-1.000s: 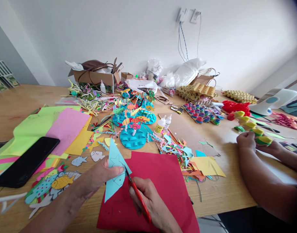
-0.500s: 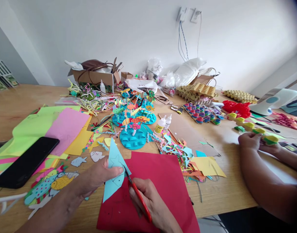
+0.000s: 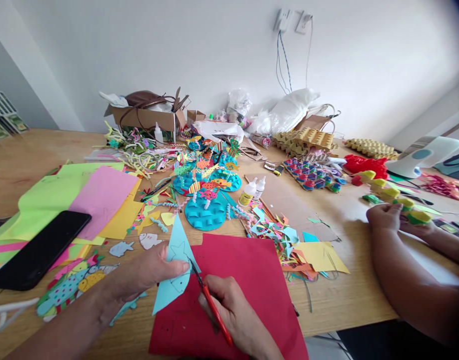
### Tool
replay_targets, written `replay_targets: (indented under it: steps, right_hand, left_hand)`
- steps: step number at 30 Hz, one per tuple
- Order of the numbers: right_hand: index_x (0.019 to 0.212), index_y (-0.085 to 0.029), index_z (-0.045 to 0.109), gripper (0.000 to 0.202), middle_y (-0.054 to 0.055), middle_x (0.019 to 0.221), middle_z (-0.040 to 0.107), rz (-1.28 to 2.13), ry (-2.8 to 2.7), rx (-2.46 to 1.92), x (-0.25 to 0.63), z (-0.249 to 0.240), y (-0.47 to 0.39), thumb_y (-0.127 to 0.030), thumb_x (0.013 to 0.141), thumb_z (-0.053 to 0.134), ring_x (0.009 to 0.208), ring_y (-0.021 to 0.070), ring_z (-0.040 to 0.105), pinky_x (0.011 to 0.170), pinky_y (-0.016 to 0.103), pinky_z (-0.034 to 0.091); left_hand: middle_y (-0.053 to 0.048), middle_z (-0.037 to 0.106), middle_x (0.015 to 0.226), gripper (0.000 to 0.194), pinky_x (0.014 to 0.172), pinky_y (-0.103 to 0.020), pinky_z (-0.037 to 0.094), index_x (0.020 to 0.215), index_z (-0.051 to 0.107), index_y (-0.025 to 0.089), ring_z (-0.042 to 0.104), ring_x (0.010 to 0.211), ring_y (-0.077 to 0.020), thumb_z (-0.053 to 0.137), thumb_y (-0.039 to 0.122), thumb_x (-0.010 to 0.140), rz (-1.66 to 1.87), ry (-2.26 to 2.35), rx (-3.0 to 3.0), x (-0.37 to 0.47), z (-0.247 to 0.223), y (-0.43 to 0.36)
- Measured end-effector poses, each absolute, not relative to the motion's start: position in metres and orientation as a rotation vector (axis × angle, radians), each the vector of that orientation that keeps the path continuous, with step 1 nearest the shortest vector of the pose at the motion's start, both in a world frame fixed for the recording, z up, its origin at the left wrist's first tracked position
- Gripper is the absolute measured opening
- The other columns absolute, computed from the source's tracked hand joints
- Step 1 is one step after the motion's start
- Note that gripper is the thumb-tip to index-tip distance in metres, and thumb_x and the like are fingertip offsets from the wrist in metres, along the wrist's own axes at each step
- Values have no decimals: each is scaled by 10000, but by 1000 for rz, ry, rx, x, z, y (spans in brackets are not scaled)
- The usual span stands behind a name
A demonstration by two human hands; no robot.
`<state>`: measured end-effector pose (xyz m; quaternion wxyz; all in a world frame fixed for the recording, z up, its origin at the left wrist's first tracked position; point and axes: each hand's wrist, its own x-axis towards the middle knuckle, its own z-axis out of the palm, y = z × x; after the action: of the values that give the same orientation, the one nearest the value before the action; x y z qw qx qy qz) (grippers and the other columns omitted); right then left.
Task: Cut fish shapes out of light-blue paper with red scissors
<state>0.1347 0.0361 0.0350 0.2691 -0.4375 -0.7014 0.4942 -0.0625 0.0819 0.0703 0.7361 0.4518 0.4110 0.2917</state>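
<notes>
My left hand pinches a light blue paper piece with a fish outline drawn on it, thumb on top. My right hand is closed around red-handled scissors, whose dark blades meet the paper's right edge near my left thumb. Beneath both lies a large red sheet. To the left are a grey-blue paper fish, a white paper fish and a pile of decorated paper fish.
A black phone rests on coloured sheets. Blue decorated bases, glue bottles and paper scraps lie ahead. At right, another person's hands hold a painted egg-carton strip.
The blue paper has tilted slightly, its lower tip moving left. My left forearm has shifted a little left. The other person's egg-carton strip has moved slightly.
</notes>
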Motion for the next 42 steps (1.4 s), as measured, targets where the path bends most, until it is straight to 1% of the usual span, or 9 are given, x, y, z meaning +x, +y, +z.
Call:
replay_targets:
  steps: [4, 10, 15, 19, 24, 28, 32, 35, 42]
  right_hand:
    - [609, -185, 305, 354, -65, 569, 293, 1334, -1900, -1193, 135, 35, 36, -293, 899, 477, 546, 85, 260, 489, 226, 195]
    - [613, -185, 303, 362, -63, 572, 298, 1306, -1944, -1212, 138, 37, 35, -306, 901, 487, 546, 84, 265, 485, 224, 191]
    - [619, -182, 328, 350, -59, 564, 339, 1218, -1995, -1218, 138, 39, 35, -302, 904, 491, 530, 81, 272, 475, 226, 185]
    - [613, -180, 323, 361, -59, 567, 326, 1223, -1959, -1219, 137, 36, 37, -307, 910, 484, 537, 81, 262, 476, 225, 188]
    - [604, -182, 308, 371, -64, 565, 289, 1300, -1876, -1186, 135, 31, 38, -311, 906, 482, 539, 80, 254, 470, 222, 189]
    - [597, -183, 308, 367, -67, 552, 283, 1341, -1845, -1163, 134, 29, 37, -300, 899, 482, 533, 80, 254, 469, 221, 191]
    - [586, -186, 311, 351, -68, 544, 286, 1411, -1792, -1154, 132, 31, 37, -270, 882, 481, 519, 79, 255, 459, 220, 182]
    - [575, -183, 321, 363, -66, 542, 289, 1431, -1774, -1139, 132, 32, 36, -285, 884, 481, 520, 80, 247, 461, 223, 176]
    - [587, -185, 304, 396, -65, 548, 283, 1422, -1780, -1119, 134, 35, 35, -350, 912, 460, 523, 79, 240, 462, 223, 174]
  left_hand:
    - [-4, 672, 663, 226, 612, -278, 477, 777, 685, 155, 562, 611, -170, 717, 352, 673, 571, 961, 1055, -65, 67, 83]
    - [19, 637, 608, 217, 638, -285, 478, 770, 667, 180, 583, 679, -203, 713, 364, 665, 535, 1034, 1078, -68, 65, 83]
    - [11, 665, 648, 239, 636, -282, 477, 779, 678, 185, 581, 658, -196, 727, 379, 649, 483, 970, 1033, -68, 70, 84]
    - [5, 676, 666, 210, 609, -261, 464, 764, 686, 177, 568, 614, -168, 732, 359, 668, 521, 962, 1015, -68, 72, 85]
    - [16, 631, 601, 234, 517, -207, 405, 683, 674, 156, 492, 514, -108, 721, 385, 699, 593, 969, 998, -69, 74, 86]
    - [16, 604, 599, 253, 536, -216, 408, 700, 674, 151, 486, 533, -114, 717, 401, 699, 624, 995, 1024, -68, 73, 85]
    - [33, 563, 564, 280, 513, -200, 385, 635, 628, 148, 445, 501, -94, 715, 407, 698, 615, 971, 1028, -67, 71, 86]
    - [38, 553, 541, 288, 478, -184, 360, 611, 616, 144, 422, 478, -81, 742, 396, 669, 592, 955, 1003, -64, 72, 85]
    - [-2, 660, 633, 284, 539, -201, 427, 700, 686, 140, 514, 528, -100, 727, 420, 693, 586, 908, 976, -63, 74, 84]
